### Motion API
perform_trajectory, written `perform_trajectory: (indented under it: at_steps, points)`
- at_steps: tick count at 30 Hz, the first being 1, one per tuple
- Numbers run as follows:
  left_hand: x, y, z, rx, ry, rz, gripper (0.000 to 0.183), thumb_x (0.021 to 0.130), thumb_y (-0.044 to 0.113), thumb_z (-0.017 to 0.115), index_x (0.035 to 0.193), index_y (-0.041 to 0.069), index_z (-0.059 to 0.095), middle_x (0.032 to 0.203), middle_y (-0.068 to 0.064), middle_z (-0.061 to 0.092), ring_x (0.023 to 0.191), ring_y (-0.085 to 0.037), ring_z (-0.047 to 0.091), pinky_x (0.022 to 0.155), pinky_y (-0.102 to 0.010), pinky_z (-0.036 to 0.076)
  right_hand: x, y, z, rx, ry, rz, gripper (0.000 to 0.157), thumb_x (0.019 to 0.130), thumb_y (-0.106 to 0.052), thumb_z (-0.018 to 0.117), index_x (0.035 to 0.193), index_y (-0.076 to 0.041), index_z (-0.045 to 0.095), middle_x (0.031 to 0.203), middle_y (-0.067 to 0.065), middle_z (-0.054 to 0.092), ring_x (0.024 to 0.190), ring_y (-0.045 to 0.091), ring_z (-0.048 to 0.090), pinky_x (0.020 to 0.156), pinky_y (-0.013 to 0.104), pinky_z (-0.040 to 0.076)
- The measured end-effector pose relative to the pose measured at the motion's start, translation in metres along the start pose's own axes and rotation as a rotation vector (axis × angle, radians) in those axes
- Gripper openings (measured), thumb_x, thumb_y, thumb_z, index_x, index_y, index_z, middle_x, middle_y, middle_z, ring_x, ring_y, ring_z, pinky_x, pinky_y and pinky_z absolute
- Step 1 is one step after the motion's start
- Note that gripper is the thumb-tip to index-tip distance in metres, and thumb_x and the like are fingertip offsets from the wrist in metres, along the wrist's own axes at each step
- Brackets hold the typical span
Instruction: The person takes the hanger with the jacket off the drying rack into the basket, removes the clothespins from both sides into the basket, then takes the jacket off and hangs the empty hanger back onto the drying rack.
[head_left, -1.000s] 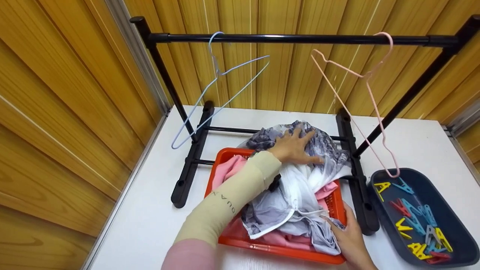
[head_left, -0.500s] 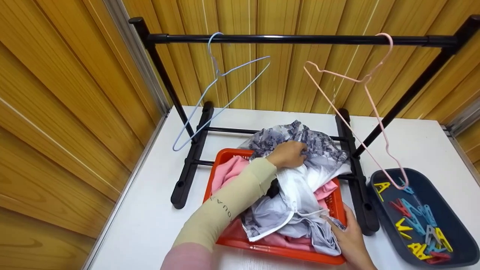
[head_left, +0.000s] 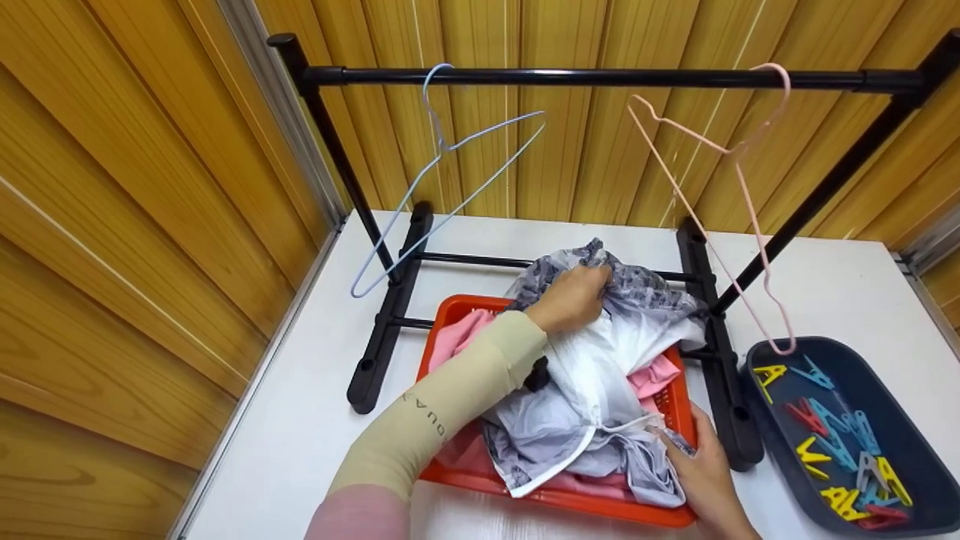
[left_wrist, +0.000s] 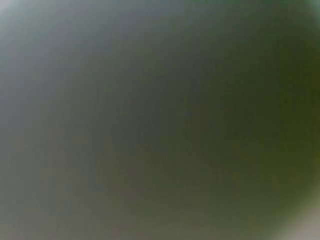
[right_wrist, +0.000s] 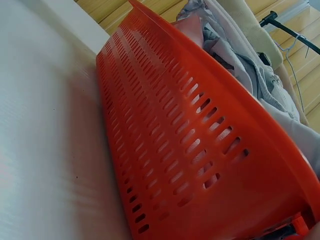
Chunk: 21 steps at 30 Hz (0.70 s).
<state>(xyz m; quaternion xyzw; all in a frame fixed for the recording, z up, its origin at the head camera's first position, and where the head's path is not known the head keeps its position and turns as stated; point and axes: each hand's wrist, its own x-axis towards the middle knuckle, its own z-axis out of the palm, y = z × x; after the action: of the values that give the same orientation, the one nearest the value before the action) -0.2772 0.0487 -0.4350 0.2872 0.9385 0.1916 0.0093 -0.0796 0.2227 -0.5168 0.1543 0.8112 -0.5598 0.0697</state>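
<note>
In the head view a thin grey-and-white zip-up jacket [head_left: 592,375] lies crumpled on top of the red basket [head_left: 555,504], its patterned upper part spilling over the back rim. My left hand [head_left: 574,296] grips the patterned part with curled fingers. At the basket's right front side is my right hand [head_left: 701,465]; its thumb lies over the rim and jacket edge, and its fingers are along the outer wall. Pink cloth [head_left: 457,334] shows beneath the jacket. The right wrist view shows the basket's slotted wall [right_wrist: 170,120] close up. The left wrist view is only a dark blur.
A black clothes rack [head_left: 600,77] stands behind and around the basket. From its bar hang a blue hanger [head_left: 450,217] and a pink hanger [head_left: 739,154]. A dark tray [head_left: 922,450] with several coloured clothes pegs [head_left: 832,442] sits at the right. Wood panelling [head_left: 547,165] closes the back and left.
My left hand has gone from spread fingers on the jacket to a curled grip and has shifted slightly back, gathering the fabric. The pink hanger has swung. My right hand keeps its place.
</note>
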Motion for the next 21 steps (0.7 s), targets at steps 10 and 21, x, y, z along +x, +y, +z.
perform_trajectory:
  at_steps: [10,21]
  points:
    - [-0.043,0.023,-0.028,-0.119,-0.390,0.270,0.016,0.097,0.009,0.048,0.098,0.004,0.064,0.087,-0.003,0.062,0.069,-0.008,0.053,0.063,-0.015,0.046,0.001,0.000,0.000,-0.018,-0.003,-0.029,0.068,0.098,-0.015,0.054,0.153,-0.007,0.016,0.150,0.019,0.035,0.126,0.020,0.038,0.099,0.019,0.029]
    - [-0.091,0.021,-0.029,-0.101,-0.579,0.329,0.018,0.100,0.014,0.044,0.086,0.009,0.053,0.073,0.002,0.045,0.065,-0.008,0.044,0.061,-0.017,0.040,0.002,-0.002,0.001,0.004,-0.017,-0.029,0.070,0.098,-0.014,0.053,0.154,-0.005,0.012,0.152,0.021,0.030,0.133,0.025,0.032,0.108,0.032,0.023]
